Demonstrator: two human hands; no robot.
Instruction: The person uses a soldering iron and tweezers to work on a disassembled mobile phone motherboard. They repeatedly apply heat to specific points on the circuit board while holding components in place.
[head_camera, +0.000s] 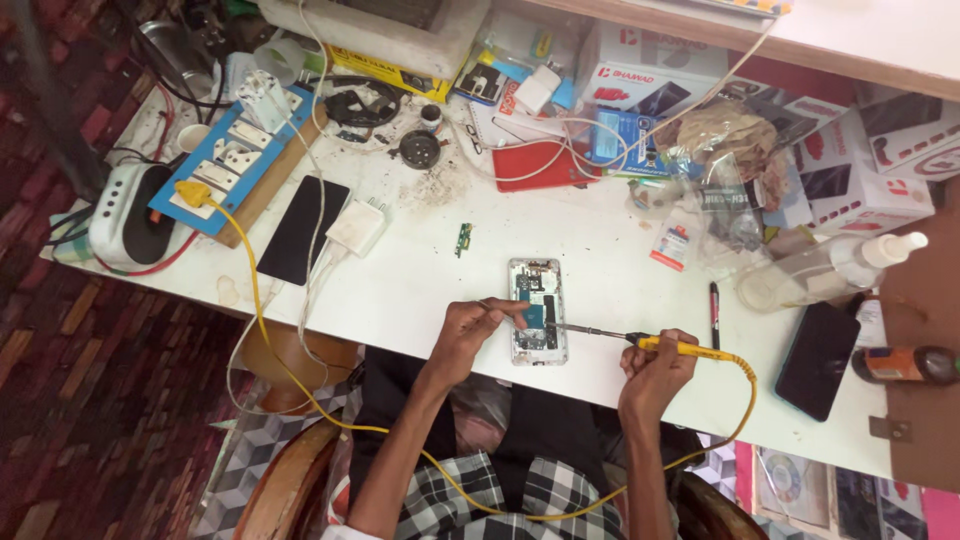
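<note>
Back cover already off the opened phone — board and innards exposed, nothing yet refitted. It lay flat on the white desk, near the front edge, directly before me. My right hand was closed around the yellow soldering iron, tip resting on the board. My left hand pinched a thin tool — tweezers, probably — at the phone's left edge.

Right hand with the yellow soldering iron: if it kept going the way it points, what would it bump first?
Probably the opened phone: the right hand aims the soldering iron leftward at it, tip seemingly touching already.
</note>
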